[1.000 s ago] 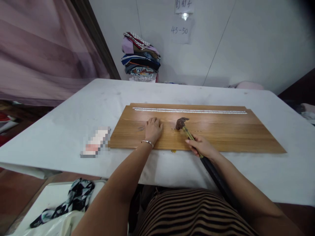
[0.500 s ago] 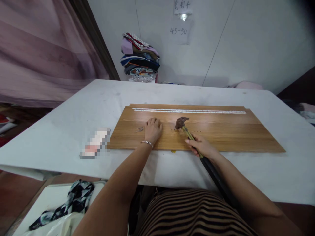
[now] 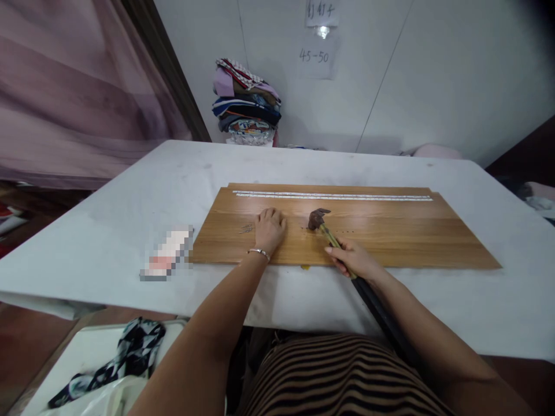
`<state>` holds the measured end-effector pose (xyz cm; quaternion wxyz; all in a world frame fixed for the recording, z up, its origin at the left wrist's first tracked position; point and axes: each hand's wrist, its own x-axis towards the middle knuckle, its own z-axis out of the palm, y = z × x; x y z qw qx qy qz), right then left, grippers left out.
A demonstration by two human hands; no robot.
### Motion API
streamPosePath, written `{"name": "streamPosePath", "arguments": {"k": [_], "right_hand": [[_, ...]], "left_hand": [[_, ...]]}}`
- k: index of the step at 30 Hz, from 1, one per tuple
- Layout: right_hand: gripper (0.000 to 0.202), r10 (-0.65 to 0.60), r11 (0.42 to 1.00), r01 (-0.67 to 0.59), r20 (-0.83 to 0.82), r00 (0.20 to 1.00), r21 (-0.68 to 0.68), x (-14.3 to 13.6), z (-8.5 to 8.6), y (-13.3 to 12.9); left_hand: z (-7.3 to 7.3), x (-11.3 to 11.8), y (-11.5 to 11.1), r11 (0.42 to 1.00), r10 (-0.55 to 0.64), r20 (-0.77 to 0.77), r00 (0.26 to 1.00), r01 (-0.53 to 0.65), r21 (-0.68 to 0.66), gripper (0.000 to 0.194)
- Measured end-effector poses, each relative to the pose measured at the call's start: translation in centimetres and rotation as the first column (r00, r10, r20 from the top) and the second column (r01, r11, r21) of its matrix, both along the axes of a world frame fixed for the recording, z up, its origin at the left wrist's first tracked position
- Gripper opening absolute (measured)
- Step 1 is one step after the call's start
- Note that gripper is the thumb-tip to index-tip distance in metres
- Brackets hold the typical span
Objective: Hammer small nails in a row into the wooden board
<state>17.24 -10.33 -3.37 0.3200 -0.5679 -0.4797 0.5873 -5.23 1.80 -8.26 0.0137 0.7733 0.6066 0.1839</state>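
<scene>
My left hand [image 3: 269, 228] lies flat on a brown wooden board [image 3: 407, 231], fingers stretched toward its far side. Just left of it is a small bunch of nails [image 3: 247, 228]. My right hand [image 3: 350, 256] is wrapped round the handle of a claw hammer [image 3: 317, 219], whose rusty head is at the middle of the board. Small dark nail heads or holes form a row to both sides of the hammer head, which hides part of it. Two white measuring strips [image 3: 333, 196] run along the board's far edge.
The board rests on a white-covered table [image 3: 139, 190]. A blurred-out flat object [image 3: 169, 251] lies left of the board. Folded cloths [image 3: 247, 104] are stacked against the wall behind. A patterned cloth [image 3: 139, 352] lies on a white stool [image 3: 82, 352] at lower left.
The hammer head has dropped very slightly and shifted a little left, with my right hand moving along with it. My left hand stays in place.
</scene>
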Motion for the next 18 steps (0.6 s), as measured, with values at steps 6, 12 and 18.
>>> {"name": "streamPosePath", "arguments": {"k": [6, 12, 18], "right_hand": [[0.033, -0.004, 1.0, 0.004, -0.011, 1.0, 0.019, -0.03, 0.07, 0.01], [0.035, 0.002, 1.0, -0.002, 0.0, 1.0, -0.004, -0.01, 0.1, 0.11], [0.035, 0.0, 1.0, 0.0, -0.003, 1.0, 0.013, 0.19, -0.29, 0.17]], "left_hand": [[0.18, 0.03, -0.07, 1.0, -0.002, -0.007, 1.0, 0.002, -0.001, 0.027], [0.14, 0.03, -0.06, 1.0, -0.002, -0.007, 1.0, 0.002, 0.013, 0.027], [-0.01, 0.0, 0.06, 1.0, -0.011, 0.007, 1.0, 0.011, 0.021, 0.028]]}}
